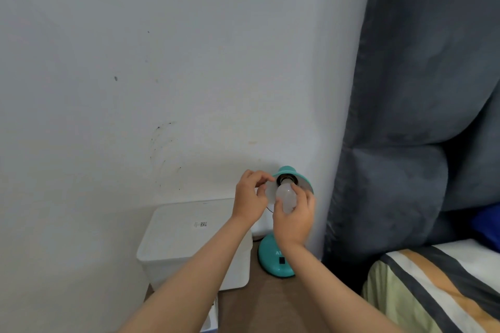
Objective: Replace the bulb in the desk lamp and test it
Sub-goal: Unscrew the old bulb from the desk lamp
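bulb (286, 197): frosted white, smooth
lamp (274, 259): glossy teal
box (189, 235): matt white plastic
headboard (422, 89): soft grey-blue cloth
wall (135, 62): matt, scuffed

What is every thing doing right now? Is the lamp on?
Bulb: unlit, at the socket, gripped by the right hand.
Lamp shade: tilted toward the camera, steadied by the left hand.
Lamp base: standing on the surface.
White box: lid shut.
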The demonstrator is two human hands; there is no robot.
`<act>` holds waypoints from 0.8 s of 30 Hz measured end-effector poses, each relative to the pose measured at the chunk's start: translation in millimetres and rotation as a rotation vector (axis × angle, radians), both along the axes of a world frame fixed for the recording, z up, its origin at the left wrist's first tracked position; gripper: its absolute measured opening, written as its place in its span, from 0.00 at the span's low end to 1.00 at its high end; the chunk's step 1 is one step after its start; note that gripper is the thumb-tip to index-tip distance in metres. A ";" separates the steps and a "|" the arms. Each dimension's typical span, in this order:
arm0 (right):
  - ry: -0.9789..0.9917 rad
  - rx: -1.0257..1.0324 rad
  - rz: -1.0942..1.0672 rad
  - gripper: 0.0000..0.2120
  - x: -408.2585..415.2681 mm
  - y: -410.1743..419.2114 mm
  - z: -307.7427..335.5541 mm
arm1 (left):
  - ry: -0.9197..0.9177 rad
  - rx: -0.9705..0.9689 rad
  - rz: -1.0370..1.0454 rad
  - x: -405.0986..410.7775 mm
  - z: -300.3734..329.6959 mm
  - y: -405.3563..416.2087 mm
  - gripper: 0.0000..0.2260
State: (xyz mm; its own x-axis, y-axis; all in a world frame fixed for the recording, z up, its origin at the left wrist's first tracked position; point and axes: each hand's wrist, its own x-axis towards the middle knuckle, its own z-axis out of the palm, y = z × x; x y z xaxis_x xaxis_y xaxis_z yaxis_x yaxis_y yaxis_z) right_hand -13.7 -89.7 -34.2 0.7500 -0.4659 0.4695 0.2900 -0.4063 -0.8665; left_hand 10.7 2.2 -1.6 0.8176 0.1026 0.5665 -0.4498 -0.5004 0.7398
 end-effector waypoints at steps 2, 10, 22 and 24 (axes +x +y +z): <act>0.006 -0.092 -0.023 0.21 -0.4 0.0 -1.4 | 0.020 0.001 -0.005 -0.3 2.0 0.2 0.14; -0.027 -0.022 -0.018 0.27 -12.0 -1.5 -8.3 | 0.053 0.019 -0.016 3.0 3.6 0.0 0.14; 0.048 0.009 -0.016 0.21 -3.2 7.7 -4.3 | 0.037 0.048 0.006 3.7 3.1 -0.4 0.15; 0.030 0.026 -0.006 0.22 -5.9 8.7 -8.6 | 0.039 0.050 0.007 3.3 3.4 -0.2 0.15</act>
State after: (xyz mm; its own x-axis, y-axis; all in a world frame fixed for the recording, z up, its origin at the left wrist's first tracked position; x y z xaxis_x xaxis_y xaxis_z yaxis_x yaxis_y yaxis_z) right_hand -19.6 -81.1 -42.7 0.7603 -0.4825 0.4349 0.2616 -0.3854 -0.8849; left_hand 13.9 1.9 1.8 0.8384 0.0809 0.5390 -0.4176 -0.5402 0.7306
